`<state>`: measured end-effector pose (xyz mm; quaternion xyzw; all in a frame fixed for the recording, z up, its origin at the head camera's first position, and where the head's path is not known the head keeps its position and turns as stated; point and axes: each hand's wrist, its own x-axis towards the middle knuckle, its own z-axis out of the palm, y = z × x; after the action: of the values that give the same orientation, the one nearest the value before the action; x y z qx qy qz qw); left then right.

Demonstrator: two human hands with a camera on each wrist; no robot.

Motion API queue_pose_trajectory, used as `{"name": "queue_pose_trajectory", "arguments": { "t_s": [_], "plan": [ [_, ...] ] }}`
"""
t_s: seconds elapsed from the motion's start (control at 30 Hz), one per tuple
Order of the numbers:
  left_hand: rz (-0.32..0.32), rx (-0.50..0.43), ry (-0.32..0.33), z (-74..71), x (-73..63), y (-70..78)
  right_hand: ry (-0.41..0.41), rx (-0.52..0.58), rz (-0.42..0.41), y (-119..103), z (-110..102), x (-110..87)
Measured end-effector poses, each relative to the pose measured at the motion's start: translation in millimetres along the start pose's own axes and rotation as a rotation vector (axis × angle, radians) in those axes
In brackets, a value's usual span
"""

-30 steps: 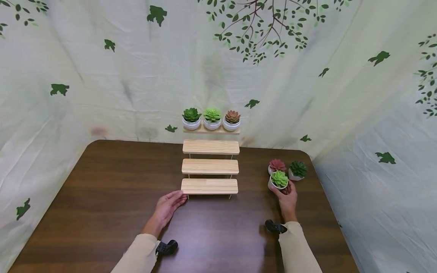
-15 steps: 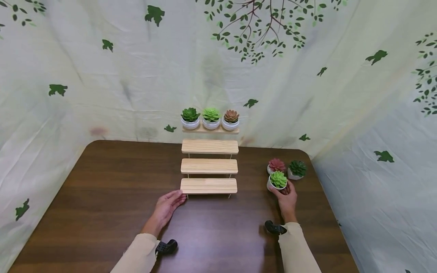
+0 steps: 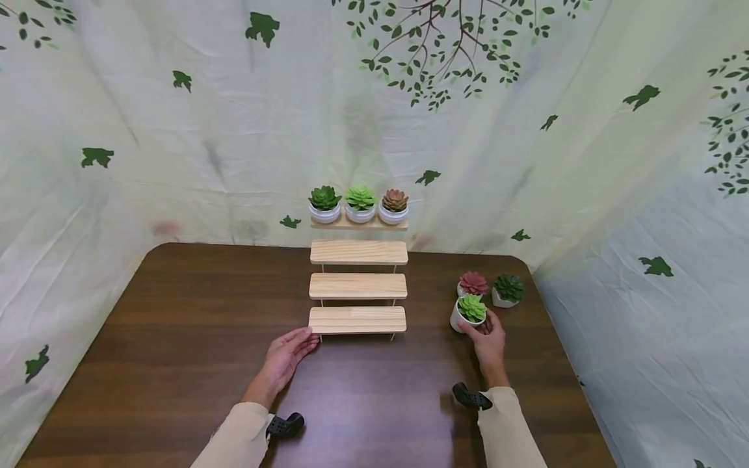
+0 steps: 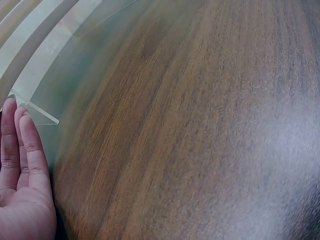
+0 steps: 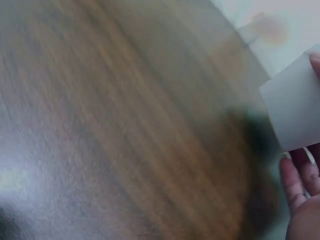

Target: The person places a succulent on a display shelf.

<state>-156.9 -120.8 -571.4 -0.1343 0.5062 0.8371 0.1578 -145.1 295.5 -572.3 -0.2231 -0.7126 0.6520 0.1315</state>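
My right hand (image 3: 489, 341) holds a small white pot with a light green succulent (image 3: 471, 308) by its side, thumb and fingers around it. In the right wrist view the pot's plain white wall (image 5: 295, 107) shows, slightly tilted, with fingers below it and a fingertip on its upper side. My left hand (image 3: 285, 356) touches the left front corner of the lowest shelf of a tiered wooden stand (image 3: 357, 320). Its fingers are straight in the left wrist view, beside a clear leg (image 4: 44, 114) of the stand; the thumb is hidden there.
Three potted succulents, dark green (image 3: 324, 203), light green (image 3: 360, 202) and brown (image 3: 394, 205), stand on the top shelf. A red succulent (image 3: 473, 283) and a dark green succulent (image 3: 508, 290) stand at the right of the brown table (image 3: 205, 338). A leaf-patterned cloth (image 3: 281, 130) hangs behind.
My right hand has moved the light green succulent's pot a little left, away from the red and dark green ones, and the pot now tilts slightly. The left hand stays at the stand.
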Motion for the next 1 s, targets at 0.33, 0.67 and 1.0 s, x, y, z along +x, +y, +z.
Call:
{"name": "queue_pose_trajectory", "arguments": {
  "t_s": [0.33,0.67,1.0],
  "plan": [
    [-0.01,-0.007,-0.006,1.6,0.7,-0.5,-0.126,0.0,-0.021,-31,6,-7.0],
    [0.025,-0.001,-0.021,-2.8,0.8,-2.4,-0.22,0.051,-0.107,-67,26,-12.5],
    [0.011,-0.005,-0.013,-1.7,1.4,-2.0,-0.321,0.036,-0.166,-104,58,-14.5]
  ]
}}
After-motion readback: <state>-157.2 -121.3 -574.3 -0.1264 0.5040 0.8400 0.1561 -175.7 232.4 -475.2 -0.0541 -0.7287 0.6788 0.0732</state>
